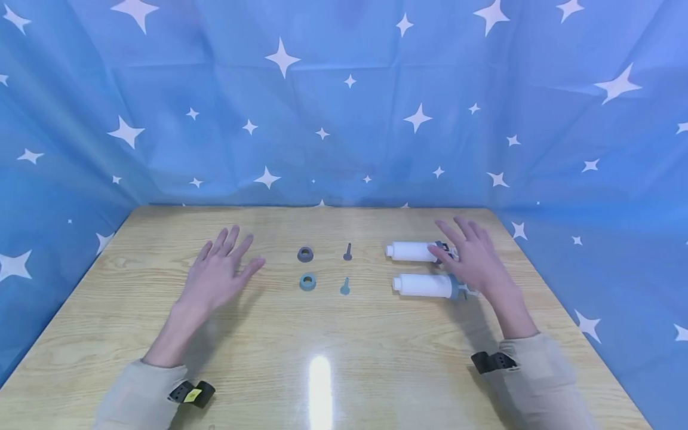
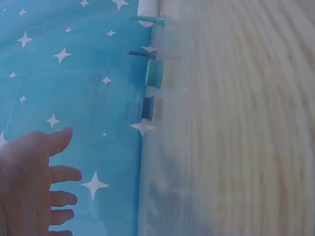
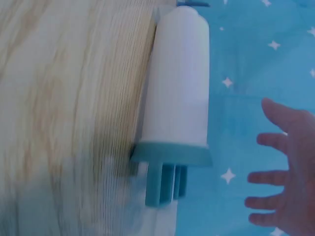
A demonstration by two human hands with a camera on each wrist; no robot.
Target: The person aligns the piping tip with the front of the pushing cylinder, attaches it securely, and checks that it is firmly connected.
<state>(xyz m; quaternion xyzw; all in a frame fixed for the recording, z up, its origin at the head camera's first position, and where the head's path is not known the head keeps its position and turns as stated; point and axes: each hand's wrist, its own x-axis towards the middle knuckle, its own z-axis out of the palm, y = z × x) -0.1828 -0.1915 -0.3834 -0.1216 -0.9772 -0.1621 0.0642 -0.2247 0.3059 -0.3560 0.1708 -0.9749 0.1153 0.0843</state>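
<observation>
My left hand (image 1: 217, 278) hovers over the left part of the table with its fingers spread, holding nothing. To its right lie a dark grey-blue ring (image 1: 305, 255) and a teal ring (image 1: 307, 282). Beyond them are a dark, thin-stemmed piece (image 1: 347, 253) and a teal one (image 1: 345, 287), each with a wider base. Fingers extended, my right hand (image 1: 477, 257) overlaps the end of the farther white cylinder (image 1: 411, 251) in the head view. A nearer white cylinder (image 1: 424, 285) has a teal collar; the right wrist view shows teal prongs (image 3: 166, 182) below it, apart from the fingers.
The light wood table (image 1: 258, 370) carries all these pieces and has a bright reflection near its front. A blue cloth with white stars (image 1: 344, 137) hangs behind the table and along both sides. Black bands (image 1: 493, 361) sit at both wrists.
</observation>
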